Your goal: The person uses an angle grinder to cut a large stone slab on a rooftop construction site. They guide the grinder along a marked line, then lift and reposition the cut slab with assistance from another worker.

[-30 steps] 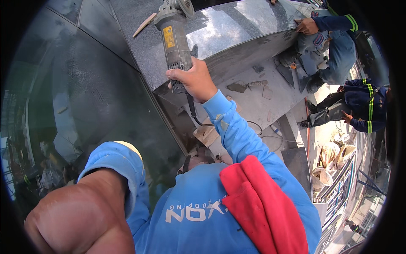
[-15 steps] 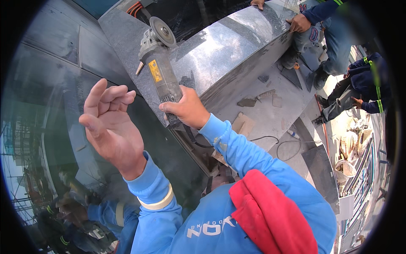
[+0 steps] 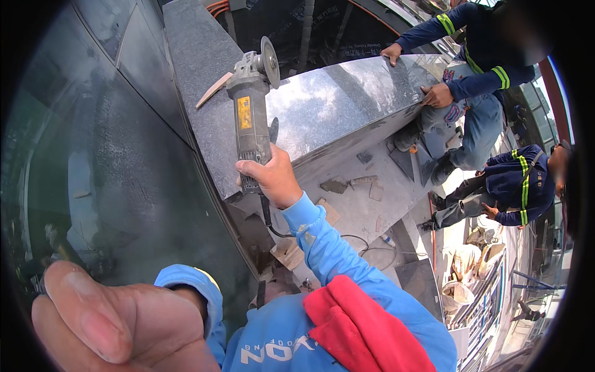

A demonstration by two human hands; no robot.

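Note:
My right hand is closed around the rear body of a grey angle grinder with a yellow label. The grinder's round disc points away from me, at the far end of the tool. It is held over the edge where the grey stone slabs meet, and its cord drops from the back end. My left hand is large at the lower left, close to the camera. Its thumb and fingers are loosely bent, with nothing seen in them; some fingertips are partly hidden.
A polished stone slab lies ahead, and a co-worker's hands rest on its right end. A wood wedge sits on the left slab. Dark glass panels line my left. Another person stands right, near sacks.
My left hand has come down and back toward the camera from beside the grinder. The view has shifted, and my right hand still grips the grinder, now more upright in the picture.

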